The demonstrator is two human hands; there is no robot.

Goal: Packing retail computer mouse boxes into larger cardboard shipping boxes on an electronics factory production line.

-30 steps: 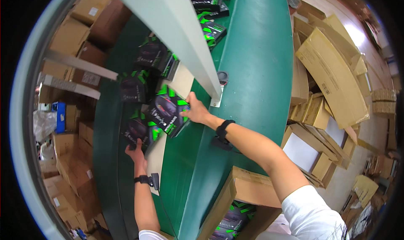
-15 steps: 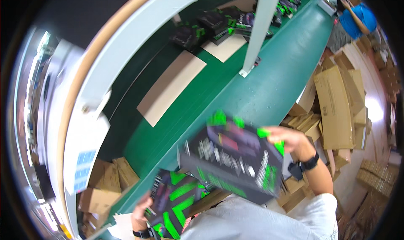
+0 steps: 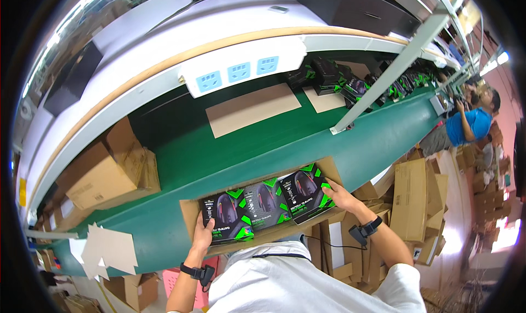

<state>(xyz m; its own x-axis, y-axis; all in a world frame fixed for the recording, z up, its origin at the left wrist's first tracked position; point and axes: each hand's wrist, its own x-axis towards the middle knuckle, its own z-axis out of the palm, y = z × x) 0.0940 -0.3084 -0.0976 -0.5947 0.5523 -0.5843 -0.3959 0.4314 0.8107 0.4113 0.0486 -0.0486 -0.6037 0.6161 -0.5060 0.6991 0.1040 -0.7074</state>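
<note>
An open cardboard carton [image 3: 189, 211] sits at the near edge of the green bench, in front of my body. Three black-and-green computer mouse boxes lie side by side in it, pictures up. At the carton's left end, my left hand [image 3: 201, 237] grips the left mouse box [image 3: 226, 214], thumb along its edge. The middle mouse box [image 3: 266, 203] is touched by neither hand. My right hand [image 3: 342, 197] grips the right mouse box [image 3: 304, 189], which sits slightly tilted and higher. Most fingers of both hands are hidden behind the boxes or carton sides.
Flat cardboard sheets [image 3: 252, 110] lie on the green bench [image 3: 186, 162]. Many mouse boxes [image 3: 329, 74] are heaped at the back right, behind a metal post [image 3: 389, 74]. A brown carton [image 3: 107, 170] stands left. Cardboard [image 3: 408, 200] piles up right, and a person in blue [image 3: 468, 124] stands farther off.
The mouse boxes in my hands were raised and tilted in front of me; now they are down in the carton, side by side. My view has swung, showing more of the shelf.
</note>
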